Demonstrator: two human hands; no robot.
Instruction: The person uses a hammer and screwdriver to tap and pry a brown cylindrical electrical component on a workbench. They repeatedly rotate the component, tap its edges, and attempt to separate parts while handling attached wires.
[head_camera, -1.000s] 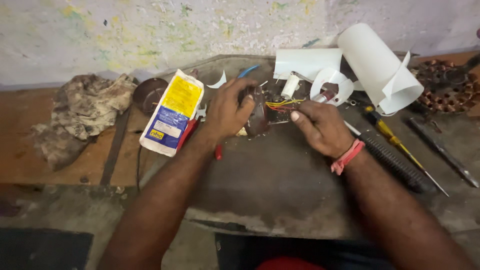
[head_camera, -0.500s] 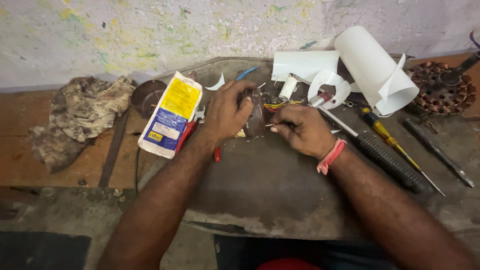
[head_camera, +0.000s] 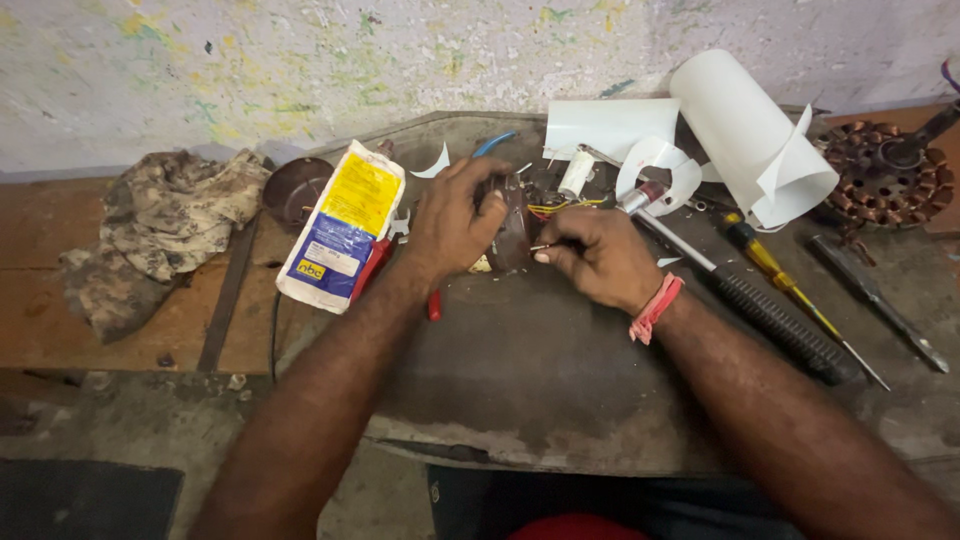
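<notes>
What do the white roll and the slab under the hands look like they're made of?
Roll: thin, matte white sheet, probably paper or plastic film, since it curls and holds cut edges. Slab: grey, dull and rough with a chipped edge, likely stone or concrete.

Both forearms reached forward from the lower corners of the view and converged toward the middle. The left hand (head_camera: 450, 225) lay back-up, knuckles raised, fingers curled downward in a loose clasp. The right hand (head_camera: 598, 255) sat just beside it, also back-up, its thumb and forefinger pinched together and pointing toward the left hand. The right wrist was slightly bent.
</notes>
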